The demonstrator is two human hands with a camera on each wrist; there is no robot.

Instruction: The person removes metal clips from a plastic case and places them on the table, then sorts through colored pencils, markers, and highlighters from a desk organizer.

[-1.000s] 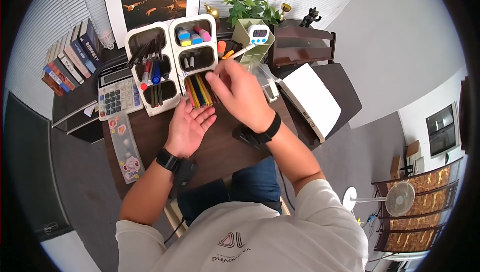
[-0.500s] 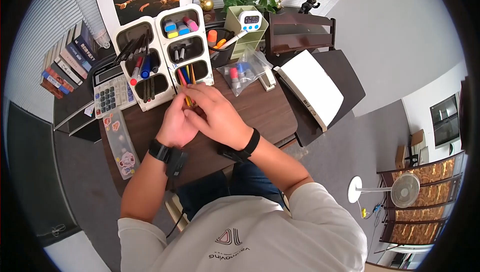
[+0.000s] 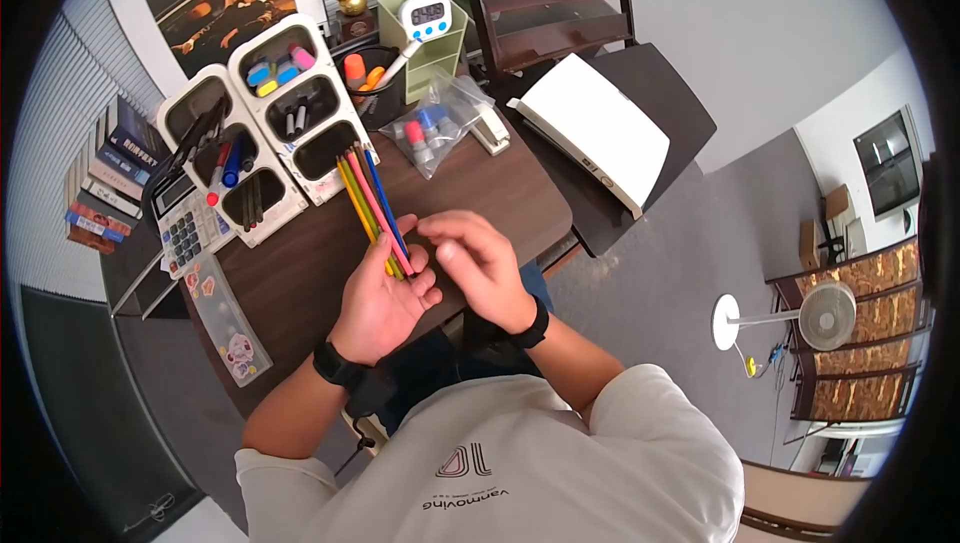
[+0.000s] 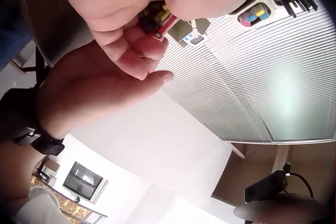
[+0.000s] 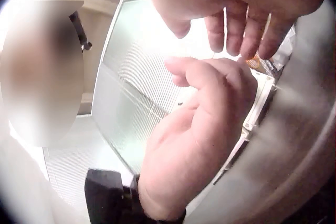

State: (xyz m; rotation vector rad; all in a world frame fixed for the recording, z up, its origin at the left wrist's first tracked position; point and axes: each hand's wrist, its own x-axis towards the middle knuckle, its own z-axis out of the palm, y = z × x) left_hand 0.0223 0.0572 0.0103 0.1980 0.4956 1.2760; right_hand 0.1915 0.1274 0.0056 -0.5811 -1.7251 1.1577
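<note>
Left hand (image 3: pixel 385 298) palm up over the near edge of the desk (image 3: pixel 480 188), fingers curled round a bunch of pencils (image 3: pixel 375 208). Yellow, pink, blue and green among them, fanned and pointing far-left toward the organizer (image 3: pixel 262 123); far tips just above or touching its near-right compartment, which one hard to tell. Near ends lying across the left palm, pinned under the fingertips. In the left wrist view, coloured pencil butts (image 4: pixel 157 18) peeking out between the fingers.

Right hand (image 3: pixel 478 268) just right of the left, touching or almost touching it, fingers loosely bent and narrow, tips near the pencil ends; holding nothing that can be seen. In the right wrist view, right fingers (image 5: pixel 231 29) hanging relaxed over the cupped left hand (image 5: pixel 205 129).

Organizer white, with several compartments: markers and pens in the left ones, highlighters in the far one. Calculator (image 3: pixel 185 233) left of it, sticker sheet (image 3: pixel 225 318) nearer. Books (image 3: pixel 105 178) stacked far left. Clear bag (image 3: pixel 430 128) of small bottles right of the organizer, stapler (image 3: pixel 490 128) beside it. Black cup (image 3: pixel 370 78) and timer (image 3: pixel 425 15) farther back. White box (image 3: pixel 590 133) to the right, chair (image 3: pixel 550 18) beyond it. Fan (image 3: pixel 800 318) on the floor at right.
</note>
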